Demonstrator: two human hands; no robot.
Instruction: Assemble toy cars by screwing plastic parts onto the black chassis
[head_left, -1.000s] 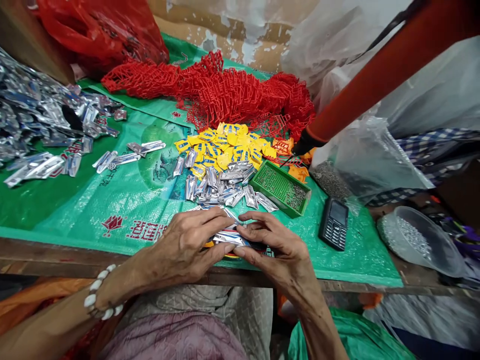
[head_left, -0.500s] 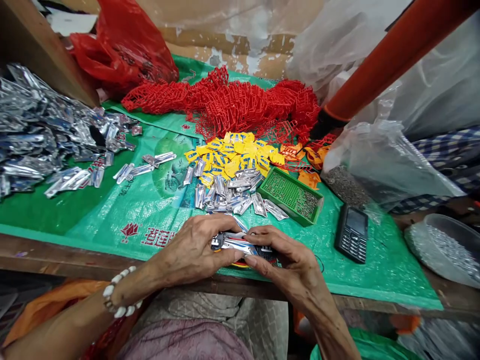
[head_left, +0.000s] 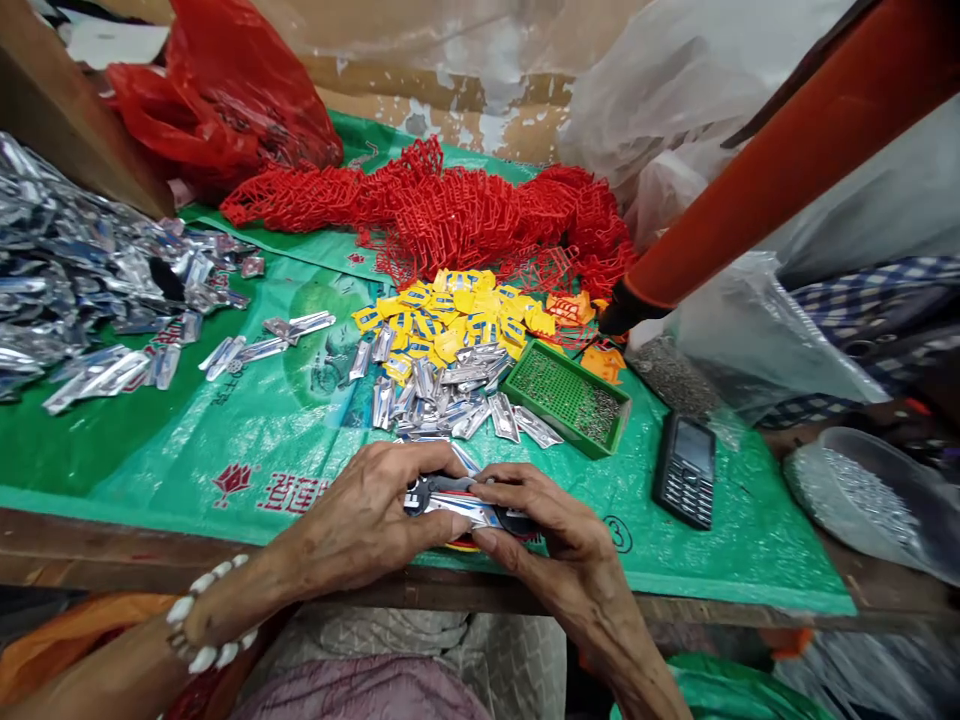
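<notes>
Both hands hold one small assembly (head_left: pixel 461 508) of plastic parts at the table's front edge. It has a silver, white and blue long side, black ends, and red and yellow edges underneath; its exact kind I cannot tell. My left hand (head_left: pixel 367 515) is closed on its left end, thumb along the front. The right end is pinched by my right hand (head_left: pixel 551 535), whose thumb nearly meets the left one. Just beyond the fingers lies a pile of silver-blue strip parts (head_left: pixel 420 395), with yellow parts (head_left: pixel 450 315) behind it. Fingers hide much of the assembly.
A green tray (head_left: pixel 617 440) of small metal pieces and a black keypad phone (head_left: pixel 686 470) stand to the right, near a clear bowl (head_left: pixel 825 510). Red plastic frames (head_left: pixel 465 215) heap behind. Silvery parts (head_left: pixel 67 270) pile up left. An orange-red pole (head_left: pixel 750 190) slants across.
The whole view has shifted slightly, so table items appear farther left. Both hands keep hold of the assembly, which looks a little turned, its black left end showing more.
</notes>
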